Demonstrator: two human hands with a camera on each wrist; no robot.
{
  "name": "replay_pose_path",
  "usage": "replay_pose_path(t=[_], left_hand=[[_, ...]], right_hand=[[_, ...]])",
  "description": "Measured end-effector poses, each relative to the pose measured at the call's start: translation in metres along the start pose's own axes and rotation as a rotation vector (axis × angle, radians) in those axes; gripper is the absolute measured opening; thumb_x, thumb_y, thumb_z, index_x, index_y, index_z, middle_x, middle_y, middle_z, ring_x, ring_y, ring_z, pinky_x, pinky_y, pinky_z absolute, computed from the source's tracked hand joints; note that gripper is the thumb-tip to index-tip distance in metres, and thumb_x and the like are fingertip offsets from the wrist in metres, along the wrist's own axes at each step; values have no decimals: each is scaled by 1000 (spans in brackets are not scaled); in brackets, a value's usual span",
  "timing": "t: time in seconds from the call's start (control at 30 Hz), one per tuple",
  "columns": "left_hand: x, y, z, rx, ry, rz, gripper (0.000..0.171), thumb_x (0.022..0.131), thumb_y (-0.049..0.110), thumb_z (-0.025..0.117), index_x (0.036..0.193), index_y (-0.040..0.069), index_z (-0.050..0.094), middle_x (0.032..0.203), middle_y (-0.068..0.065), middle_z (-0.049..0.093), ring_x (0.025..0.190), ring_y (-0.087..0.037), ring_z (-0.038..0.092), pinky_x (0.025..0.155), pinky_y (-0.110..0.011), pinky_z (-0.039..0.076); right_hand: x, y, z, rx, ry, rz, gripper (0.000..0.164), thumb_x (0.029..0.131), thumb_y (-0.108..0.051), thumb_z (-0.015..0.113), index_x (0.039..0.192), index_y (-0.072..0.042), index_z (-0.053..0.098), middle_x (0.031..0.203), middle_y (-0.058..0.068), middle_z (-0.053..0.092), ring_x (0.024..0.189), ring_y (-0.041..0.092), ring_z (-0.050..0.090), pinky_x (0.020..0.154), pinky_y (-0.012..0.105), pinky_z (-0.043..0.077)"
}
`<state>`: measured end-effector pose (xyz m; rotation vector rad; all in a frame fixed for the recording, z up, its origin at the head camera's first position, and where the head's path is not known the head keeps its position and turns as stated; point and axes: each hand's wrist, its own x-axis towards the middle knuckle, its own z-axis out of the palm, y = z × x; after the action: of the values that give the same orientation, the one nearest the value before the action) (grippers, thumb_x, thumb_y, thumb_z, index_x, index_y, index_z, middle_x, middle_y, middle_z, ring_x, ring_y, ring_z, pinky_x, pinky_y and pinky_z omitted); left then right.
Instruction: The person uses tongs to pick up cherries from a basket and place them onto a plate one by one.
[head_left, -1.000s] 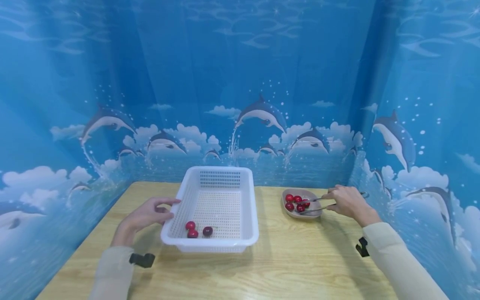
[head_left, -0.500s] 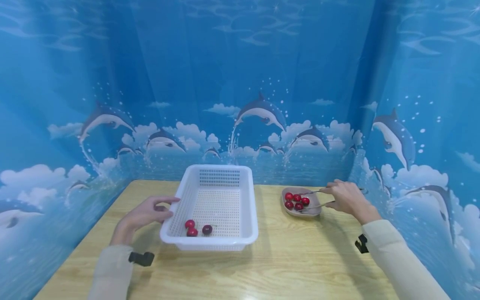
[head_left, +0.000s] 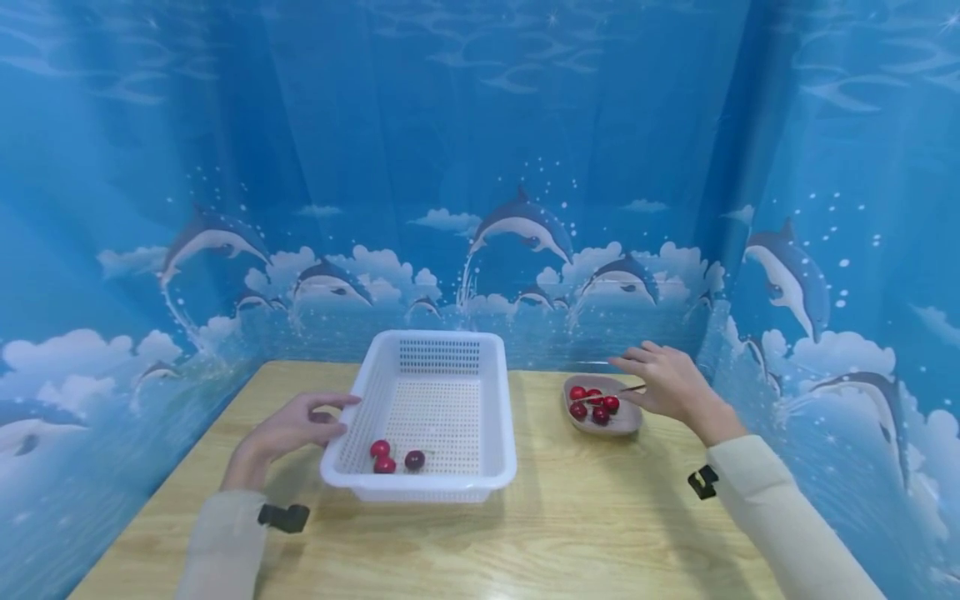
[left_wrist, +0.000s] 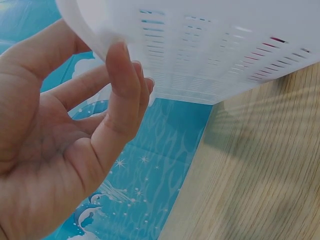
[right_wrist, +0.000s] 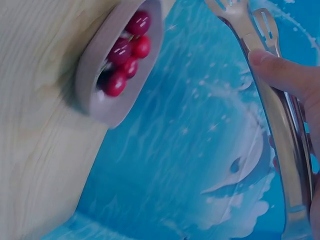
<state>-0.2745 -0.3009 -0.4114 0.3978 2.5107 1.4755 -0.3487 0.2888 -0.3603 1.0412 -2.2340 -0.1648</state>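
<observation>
My left hand (head_left: pixel 288 427) pinches the left rim of a white plastic basket (head_left: pixel 497 417), thumb and fingers bent at its edge in the left wrist view. Three cherries (head_left: pixel 384 464) lie in the basket's near left part. At the right, my right hand (head_left: pixel 670 385) holds metal tongs (right_wrist: pixel 272 107) with fork-shaped ends, thumb along one arm. Their arms lie close together; the tips are partly cut off in the right wrist view, and I cannot tell whether they hold anything. Just left of and below this hand sits a small pinkish-beige bowl (head_left: pixel 628 423) with several red cherries (right_wrist: pixel 116 82).
Both containers stand on a light wood-grain table (head_left: pixel 570 517). A blue curtain (head_left: pixel 480 125) with dolphins hangs behind the table and along both sides. Black wrist mounts (head_left: pixel 283 518) sit on both sleeves.
My right hand has moved left and up with the tongs, from the bowl's right side to above its right edge. The tongs' spread arms have come closer together. My left hand and the basket stay put.
</observation>
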Motion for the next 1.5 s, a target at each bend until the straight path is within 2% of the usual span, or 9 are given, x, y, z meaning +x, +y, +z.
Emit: replay_pose_path(t=[0.17,0.3,0.47,0.57,0.77,1.0,1.1,1.3,1.5], left_hand=[[1,0,0,-3,8,-3,58,98,23,71,149,3,52,146,-28,55,108,-26,72,85,-40,63],[1,0,-1,-5,6,3,58,98,22,70,149,2,52,147,-28,54,109,-27,72,86,-41,63],[0,0,-2,0,15,6,57,98,20,70,149,1,51,146,-29,55,107,-27,72,85,-39,63],[-1,-2,-3,5,23,9,57,98,20,70,149,1,52,146,-30,53,108,-28,72,85,-38,63],[-3,-4,-6,-16,10,13,58,98,20,70,149,-2,50,147,-33,52,109,-30,72,86,-39,63],[-4,-3,-4,-18,14,-15,61,98,23,71,150,1,49,142,-30,57,108,-26,72,86,-39,62],[-2,-3,-4,-19,6,-3,61,98,22,70,151,0,49,141,-30,57,107,-26,72,86,-39,63],[0,-3,-2,-24,-8,17,60,98,20,69,150,-2,48,138,-32,59,105,-26,73,84,-36,63],[3,-2,0,-21,-17,20,60,98,20,70,150,-2,48,139,-33,59,104,-27,73,83,-38,63]], right_hand=[[15,-13,1,48,74,-14,56,68,-25,96,119,-12,78,105,10,79,88,28,69,65,40,61],[28,-27,3,75,104,-27,56,70,-28,95,120,-13,77,105,8,79,89,27,70,65,39,61],[48,-46,-3,81,64,-23,55,76,-37,91,123,-15,76,109,6,78,95,25,70,73,39,62],[56,-54,-9,68,36,-14,54,78,-37,91,124,-16,75,111,6,78,97,25,69,77,39,62],[66,-60,-14,64,52,-9,53,77,-33,92,125,-16,75,111,6,78,95,26,69,75,39,62],[83,-72,-18,112,68,-35,52,76,-34,92,123,-17,76,113,6,78,97,25,71,75,37,63],[90,-80,-17,120,50,-49,51,77,-34,92,123,-18,76,113,6,78,100,25,72,79,39,64],[107,-95,-15,145,-23,-104,49,80,-34,90,123,-18,76,112,3,78,98,21,70,77,35,62],[124,-111,-15,173,-92,-142,49,78,-35,91,122,-19,77,112,1,78,97,19,69,77,32,60]])
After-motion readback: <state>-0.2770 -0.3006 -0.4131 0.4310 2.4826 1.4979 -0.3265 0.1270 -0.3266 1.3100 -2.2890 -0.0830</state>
